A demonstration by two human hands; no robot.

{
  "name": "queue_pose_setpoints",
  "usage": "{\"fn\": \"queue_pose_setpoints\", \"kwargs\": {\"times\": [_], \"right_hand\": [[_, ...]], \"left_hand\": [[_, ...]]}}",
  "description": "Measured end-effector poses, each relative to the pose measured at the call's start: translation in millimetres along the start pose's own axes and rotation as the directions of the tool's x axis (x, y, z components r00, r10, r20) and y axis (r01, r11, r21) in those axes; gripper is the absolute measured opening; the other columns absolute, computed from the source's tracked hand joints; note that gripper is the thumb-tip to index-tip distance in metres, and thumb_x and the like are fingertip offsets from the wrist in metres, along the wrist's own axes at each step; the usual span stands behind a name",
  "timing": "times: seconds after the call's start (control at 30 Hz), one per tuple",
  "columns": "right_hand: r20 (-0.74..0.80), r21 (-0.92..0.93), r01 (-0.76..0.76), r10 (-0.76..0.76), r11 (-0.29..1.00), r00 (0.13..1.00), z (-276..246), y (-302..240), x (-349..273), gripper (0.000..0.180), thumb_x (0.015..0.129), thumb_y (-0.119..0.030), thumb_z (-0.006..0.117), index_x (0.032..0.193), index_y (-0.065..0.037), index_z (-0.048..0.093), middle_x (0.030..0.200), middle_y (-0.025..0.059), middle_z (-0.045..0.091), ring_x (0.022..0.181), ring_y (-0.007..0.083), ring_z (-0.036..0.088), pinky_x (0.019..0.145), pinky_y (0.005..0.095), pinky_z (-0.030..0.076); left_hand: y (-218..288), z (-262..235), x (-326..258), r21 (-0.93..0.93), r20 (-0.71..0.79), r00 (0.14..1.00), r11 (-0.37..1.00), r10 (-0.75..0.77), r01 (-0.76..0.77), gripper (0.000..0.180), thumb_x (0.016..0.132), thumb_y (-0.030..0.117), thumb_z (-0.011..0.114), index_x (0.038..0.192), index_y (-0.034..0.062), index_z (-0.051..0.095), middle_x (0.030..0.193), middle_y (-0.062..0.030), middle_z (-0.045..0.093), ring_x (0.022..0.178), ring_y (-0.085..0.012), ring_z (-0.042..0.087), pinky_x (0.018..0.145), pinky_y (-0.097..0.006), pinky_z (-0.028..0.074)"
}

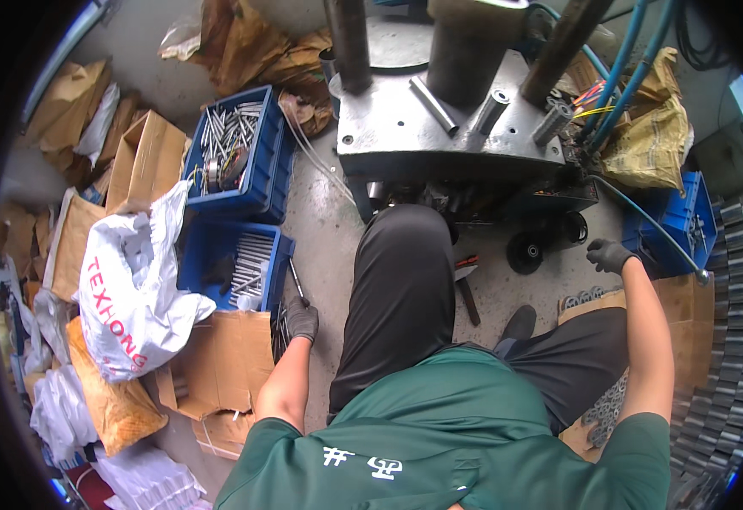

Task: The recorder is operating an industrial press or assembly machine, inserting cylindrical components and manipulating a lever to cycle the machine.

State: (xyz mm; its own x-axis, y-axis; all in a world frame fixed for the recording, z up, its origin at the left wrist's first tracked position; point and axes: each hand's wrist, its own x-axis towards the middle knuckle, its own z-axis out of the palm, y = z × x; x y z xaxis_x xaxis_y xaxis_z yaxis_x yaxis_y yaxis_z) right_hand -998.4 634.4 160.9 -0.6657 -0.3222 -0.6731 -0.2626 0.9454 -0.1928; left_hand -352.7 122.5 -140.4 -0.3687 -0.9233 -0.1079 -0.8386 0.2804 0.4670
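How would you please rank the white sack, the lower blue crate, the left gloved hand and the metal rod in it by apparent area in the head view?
White sack
Lower blue crate, partly behind the sack
Left gloved hand
Metal rod, a thin strip

Wearing a dk green, short-sleeved fabric shirt w/ white printed marks at chest, L of ctr — sleeves ending above elbows. Also loose black fabric trousers, a dk grey shoe — plus dk grey, close-fitting gloves on L hand & R hand.
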Motion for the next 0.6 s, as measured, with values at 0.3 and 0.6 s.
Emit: {"fn": "queue_pose_setpoints", "kwargs": {"times": [0.3,0.6], "right_hand": [[-0.351,-0.154,0.571,-0.585,0.806,0.731,-37,-96,-28,0.039,0.094,-0.032,0.073,0.120,-0.003,0.074,0.112,0.0182,0.078,0.104,0.0305,0.076,0.093,0.0397,0.058],[-0.873,0.046,0.642,-0.282,0.766,0.399,-73,-215,-50,0.030,0.103,-0.028,0.072,0.125,-0.007,0.074,0.113,0.0197,0.076,0.102,0.0319,0.076,0.091,0.0420,0.059]], "left_hand": [[123,-168,98,-0.359,-0.130,0.982,0.917,0.134,-0.172,0.019,0.097,0.018,0.076,0.107,0.0013,0.072,0.094,-0.0111,0.075,0.088,-0.0227,0.069,0.084,-0.038,0.054],[376,-325,65,-0.595,-0.394,0.724,0.443,0.566,-0.670,0.020,0.105,0.019,0.076,0.115,0.0037,0.070,0.099,0.0014,0.067,0.091,-0.0076,0.059,0.083,-0.025,0.049]]}}
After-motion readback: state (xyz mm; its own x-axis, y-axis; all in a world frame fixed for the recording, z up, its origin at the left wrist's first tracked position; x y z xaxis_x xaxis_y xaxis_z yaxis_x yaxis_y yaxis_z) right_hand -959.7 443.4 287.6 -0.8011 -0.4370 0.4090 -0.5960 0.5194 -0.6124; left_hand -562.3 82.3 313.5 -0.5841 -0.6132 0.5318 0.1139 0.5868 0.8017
